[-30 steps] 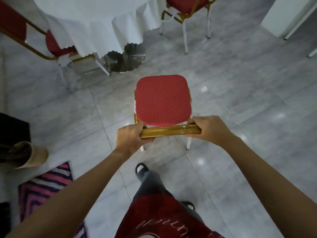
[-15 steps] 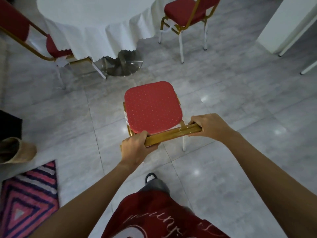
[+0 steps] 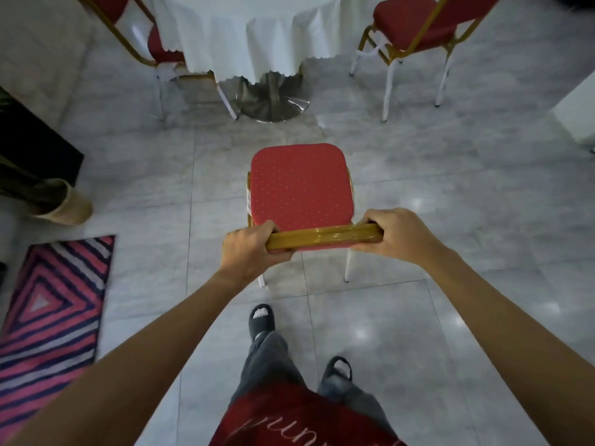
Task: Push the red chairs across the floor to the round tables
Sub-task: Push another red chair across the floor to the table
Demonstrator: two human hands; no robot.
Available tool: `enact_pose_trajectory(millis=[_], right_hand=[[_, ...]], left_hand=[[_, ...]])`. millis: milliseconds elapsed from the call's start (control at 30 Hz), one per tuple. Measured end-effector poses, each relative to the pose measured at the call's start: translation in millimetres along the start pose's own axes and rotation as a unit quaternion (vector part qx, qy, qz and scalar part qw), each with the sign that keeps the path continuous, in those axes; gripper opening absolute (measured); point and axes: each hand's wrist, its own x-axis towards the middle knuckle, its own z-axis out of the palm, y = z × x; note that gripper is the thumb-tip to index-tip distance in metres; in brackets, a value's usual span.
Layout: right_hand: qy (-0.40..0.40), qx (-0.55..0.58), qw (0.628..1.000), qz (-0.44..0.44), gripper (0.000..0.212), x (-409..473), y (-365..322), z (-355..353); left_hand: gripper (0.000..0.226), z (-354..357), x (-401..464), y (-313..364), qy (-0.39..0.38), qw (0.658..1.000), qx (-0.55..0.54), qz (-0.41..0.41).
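Note:
A red chair (image 3: 301,183) with a dotted seat and gold frame stands on the grey tiled floor right in front of me. My left hand (image 3: 249,251) grips the left end of its gold top rail and my right hand (image 3: 397,233) grips the right end. Ahead stands a round table (image 3: 248,30) under a white cloth, on a round metal base (image 3: 273,103). A second red chair (image 3: 161,43) is tucked at the table's left and a third red chair (image 3: 415,24) stands at its right. The held chair faces the gap between them.
A pink and dark striped rug (image 3: 53,304) lies on the floor at the left. A woven basket (image 3: 64,204) and a dark box (image 3: 35,146) sit beyond it. A white block (image 3: 579,111) stands at the right edge. My feet in dark slippers are behind the chair.
The chair's top rail, tilted half a second ago, is level again. The table and its base now sit more centred ahead. Both hands keep their hold on the rail.

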Motion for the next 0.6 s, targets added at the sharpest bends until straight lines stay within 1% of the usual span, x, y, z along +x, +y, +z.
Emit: enact_pose_trajectory(millis=[67, 100, 200, 333, 433, 600], right_hand=[[0.004, 0.034, 0.999, 0.008, 0.041, 0.6, 4.7, -1.8], [0.016, 0.029, 0.999, 0.004, 0.041, -1.1, 6.1, -0.4], [0.1, -0.029, 0.994, -0.043, 0.038, -3.0, 10.0, 6.1], [0.159, -0.06, 0.981, -0.098, 0.045, -1.0, 17.1, 13.6], [0.177, -0.063, 0.974, -0.126, 0.051, 2.8, 25.1, 17.2], [0.186, -0.072, 0.969, -0.147, 0.051, 12.0, 35.4, 18.7]], left_hand=[[0.042, 2.7, -1.5, -0.1, 0.024, 1.0, 0.008, -0.005], [0.043, 4.6, -3.7, 0.0, 0.03, 0.999, 0.01, -0.006], [0.048, 9.6, -3.9, -0.2, 0.065, 0.998, 0.025, -0.003], [0.055, 12.4, -4.2, -0.6, 0.096, 0.994, 0.037, 0.021], [0.059, 13.9, -1.2, -5.0, 0.113, 0.992, 0.039, 0.035], [0.06, 18.4, 6.6, -8.1, 0.139, 0.988, 0.043, 0.048]])
